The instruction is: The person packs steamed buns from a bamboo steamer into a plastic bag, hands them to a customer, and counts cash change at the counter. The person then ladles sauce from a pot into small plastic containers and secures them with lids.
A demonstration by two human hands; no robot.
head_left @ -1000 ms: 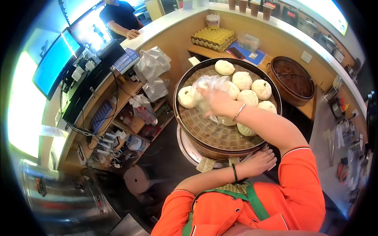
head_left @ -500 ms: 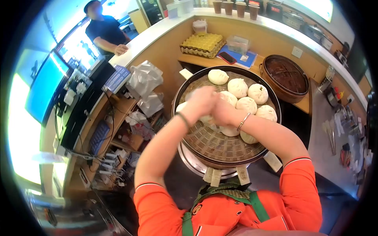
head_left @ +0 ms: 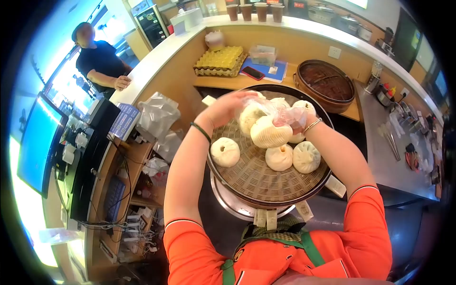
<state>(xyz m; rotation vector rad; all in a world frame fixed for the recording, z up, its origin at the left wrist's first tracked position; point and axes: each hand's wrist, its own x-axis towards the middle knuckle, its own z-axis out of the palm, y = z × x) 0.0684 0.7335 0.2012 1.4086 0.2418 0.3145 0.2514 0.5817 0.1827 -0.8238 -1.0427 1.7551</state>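
A round steamer tray of woven slats holds several white steamed buns. Above its far half, clear plastic film, apparently a bag, stretches between my two hands. My left hand curls at the film's left side, its fingertips partly blurred. On the other side, the film covers the fingers of my right hand, which grips a tilted bun with its ridged underside showing. Another bun is close by my left fingers; whether it is held is unclear.
Behind the tray are yellow egg cartons, a phone and a lidded bamboo steamer. Several brown cups line the curved counter. A person stands beyond it. Tongs lie on the steel worktop at right.
My hands, close together before, have moved apart with film between them. A bun now shows tilted up, its underside visible. The view has shifted slightly.
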